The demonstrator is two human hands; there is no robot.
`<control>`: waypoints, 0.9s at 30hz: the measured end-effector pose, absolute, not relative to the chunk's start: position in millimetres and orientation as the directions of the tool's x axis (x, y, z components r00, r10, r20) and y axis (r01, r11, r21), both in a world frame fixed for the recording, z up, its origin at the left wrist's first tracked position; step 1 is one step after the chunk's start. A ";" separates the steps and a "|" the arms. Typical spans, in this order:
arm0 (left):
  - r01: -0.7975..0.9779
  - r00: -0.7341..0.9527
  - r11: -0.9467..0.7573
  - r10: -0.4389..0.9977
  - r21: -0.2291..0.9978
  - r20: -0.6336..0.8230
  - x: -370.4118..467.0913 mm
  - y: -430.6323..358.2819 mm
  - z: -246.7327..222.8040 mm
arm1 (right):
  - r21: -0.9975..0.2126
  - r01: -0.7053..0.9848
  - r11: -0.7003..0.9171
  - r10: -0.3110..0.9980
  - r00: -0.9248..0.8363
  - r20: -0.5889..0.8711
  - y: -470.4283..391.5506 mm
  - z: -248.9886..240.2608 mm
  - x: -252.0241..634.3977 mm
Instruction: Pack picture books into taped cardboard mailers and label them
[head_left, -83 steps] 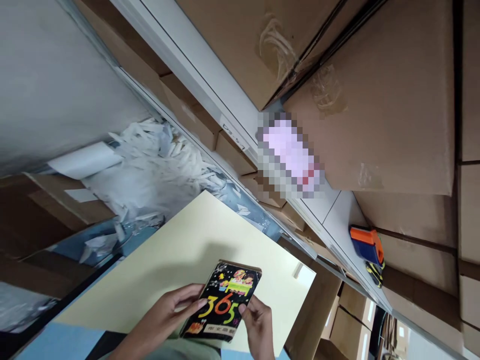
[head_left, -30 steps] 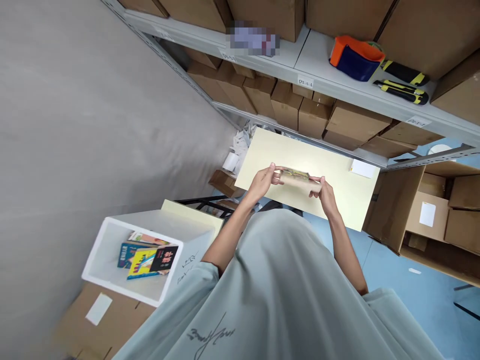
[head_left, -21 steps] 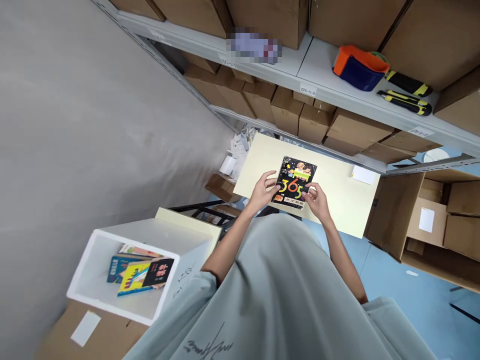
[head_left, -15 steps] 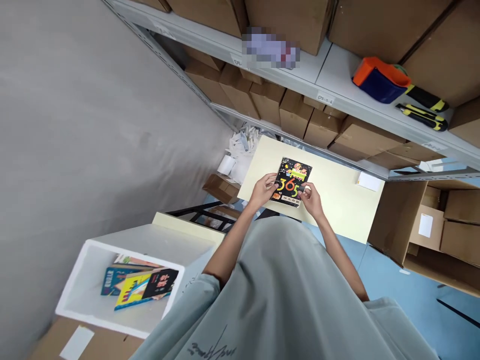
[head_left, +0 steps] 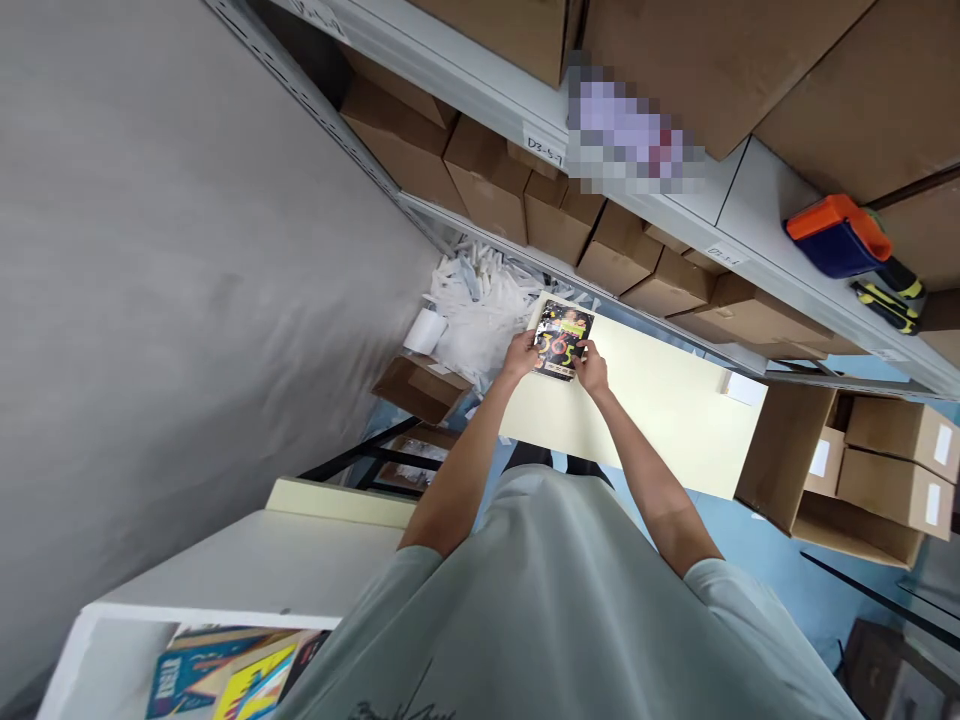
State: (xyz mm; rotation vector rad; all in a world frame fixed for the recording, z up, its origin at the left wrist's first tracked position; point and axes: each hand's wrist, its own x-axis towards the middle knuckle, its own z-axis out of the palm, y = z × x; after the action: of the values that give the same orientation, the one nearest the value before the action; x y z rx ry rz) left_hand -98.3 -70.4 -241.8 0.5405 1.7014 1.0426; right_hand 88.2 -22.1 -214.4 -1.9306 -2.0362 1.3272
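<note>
A small black book (head_left: 561, 335) with a colourful "365" on its cover is held between my two hands, over the far left part of a pale yellow tabletop (head_left: 660, 410). My left hand (head_left: 521, 354) grips its left edge, thumb on the cover. At the lower right edge, my right hand (head_left: 590, 367) pinches the book with thumb and fingers. The cover faces up towards me.
A shelf (head_left: 637, 200) of cardboard boxes runs above the table's far side, with tools on it. White paper strips (head_left: 484, 310) lie left of the table. A white bin (head_left: 90, 660) of books is at lower left, an open carton (head_left: 784, 455) at right.
Both hands have moved forward with the book, farther from my body, to the table's far left part. The head view has shifted, and more paper strips show.
</note>
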 end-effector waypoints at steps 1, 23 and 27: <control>-0.130 -0.374 0.530 0.756 0.838 -0.537 -100.0 -68.0 -246.1 | -0.554 0.821 -0.139 0.829 -0.209 -0.518 -19.7 -218.1 83.9; -0.281 -0.593 0.131 0.755 0.951 -0.279 -23.0 -180.6 -147.9 | -0.880 0.475 -0.035 0.897 -0.374 -0.237 -84.6 -104.5 187.1; -0.268 -0.696 0.034 0.684 0.963 -0.218 19.1 -205.4 -133.4 | -0.911 0.412 0.009 0.819 -0.526 -0.230 -96.5 -102.2 190.9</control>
State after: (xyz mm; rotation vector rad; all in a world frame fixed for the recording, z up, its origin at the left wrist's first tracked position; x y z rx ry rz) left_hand 19.1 -205.4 -133.4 0.4283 1.6212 1.7460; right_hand 190.9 -96.5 -102.2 -1.2637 -1.9275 1.5260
